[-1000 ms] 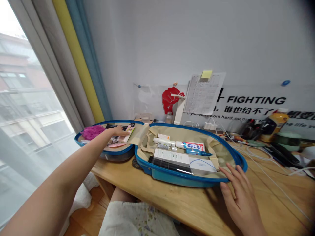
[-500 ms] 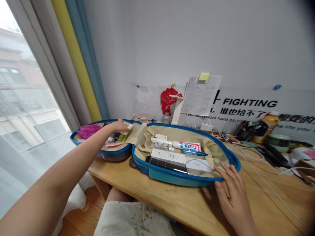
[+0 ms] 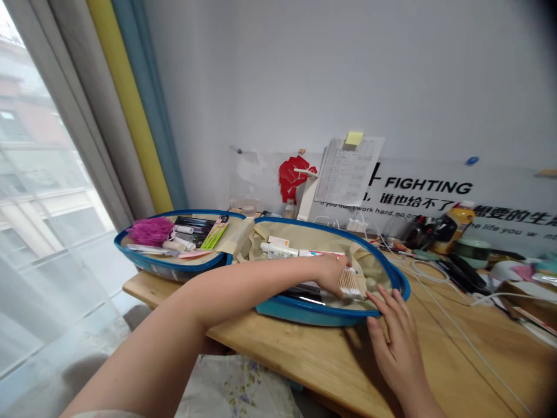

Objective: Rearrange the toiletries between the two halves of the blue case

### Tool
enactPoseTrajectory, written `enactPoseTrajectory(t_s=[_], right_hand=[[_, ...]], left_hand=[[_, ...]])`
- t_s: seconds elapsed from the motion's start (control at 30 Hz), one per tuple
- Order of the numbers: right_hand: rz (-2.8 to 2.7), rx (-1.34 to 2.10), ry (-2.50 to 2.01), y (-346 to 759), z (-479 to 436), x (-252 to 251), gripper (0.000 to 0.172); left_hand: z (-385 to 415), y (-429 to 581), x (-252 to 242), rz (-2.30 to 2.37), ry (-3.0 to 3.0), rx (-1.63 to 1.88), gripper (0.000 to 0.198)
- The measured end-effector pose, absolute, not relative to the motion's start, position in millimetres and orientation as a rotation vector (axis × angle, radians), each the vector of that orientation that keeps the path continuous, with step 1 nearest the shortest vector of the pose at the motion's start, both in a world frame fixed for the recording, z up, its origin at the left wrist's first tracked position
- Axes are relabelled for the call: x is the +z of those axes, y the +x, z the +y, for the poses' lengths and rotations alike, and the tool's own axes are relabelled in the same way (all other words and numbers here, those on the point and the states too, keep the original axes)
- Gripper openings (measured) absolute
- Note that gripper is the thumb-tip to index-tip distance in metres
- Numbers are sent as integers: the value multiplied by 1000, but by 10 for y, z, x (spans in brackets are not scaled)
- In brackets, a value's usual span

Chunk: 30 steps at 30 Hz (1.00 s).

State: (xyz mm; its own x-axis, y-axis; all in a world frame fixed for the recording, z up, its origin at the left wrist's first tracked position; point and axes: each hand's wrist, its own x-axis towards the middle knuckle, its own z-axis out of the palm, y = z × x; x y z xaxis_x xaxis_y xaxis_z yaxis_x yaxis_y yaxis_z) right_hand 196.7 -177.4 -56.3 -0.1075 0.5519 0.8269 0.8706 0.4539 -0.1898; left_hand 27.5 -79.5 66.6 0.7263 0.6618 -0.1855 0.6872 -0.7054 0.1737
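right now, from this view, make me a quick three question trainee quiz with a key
1. What does the left hand hold or touch?
a) a pair of scissors
b) a pack of cotton swabs
c) a drinking cup
2. True or false: the right hand is at the rim of the open blue case.
3. Fill in: seen from the wearer, the purple puff lies in the case's ____ half.

Key: 1 b; 2 true; 3 left
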Motion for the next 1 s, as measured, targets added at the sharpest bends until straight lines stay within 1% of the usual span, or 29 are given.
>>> enactPoseTrajectory(t_s=[0.2,0.33,0.43,0.53,0.63,0.73,0.8,0.9,1.0], right_hand=[[-1798,-414,-1234,1972,-1788,-554,38],[-1783,-427,-1225,1965,-1786,-549,38],[-1782,-426,-1245,1968,-1781,-556,38],[-1786,-434,-1243,1978,-1775,-568,37],[-1799,-457,-1235,1986,-1769,-573,37],[-1795,-465,-1232,1989,-1759,-570,37],[-1794,-462,-1233,1990,-1750,-570,37],[-1800,-461,-1231,1994,-1738,-579,38],[-1798,-462,-1230,2002,-1733,-596,39]], left_hand=[[-846,342,589,1047,2694,-301,81],[-809,298,590,998,2674,-361,83],[-752,279,586,965,2617,-360,81],[-692,239,615,929,2548,-301,73],[-649,123,675,850,2553,-120,61],[-646,-120,733,768,2583,288,42],[-652,-370,755,809,2577,559,32],[-614,-894,761,1090,2531,776,28],[-507,-1569,749,1411,2438,836,28]])
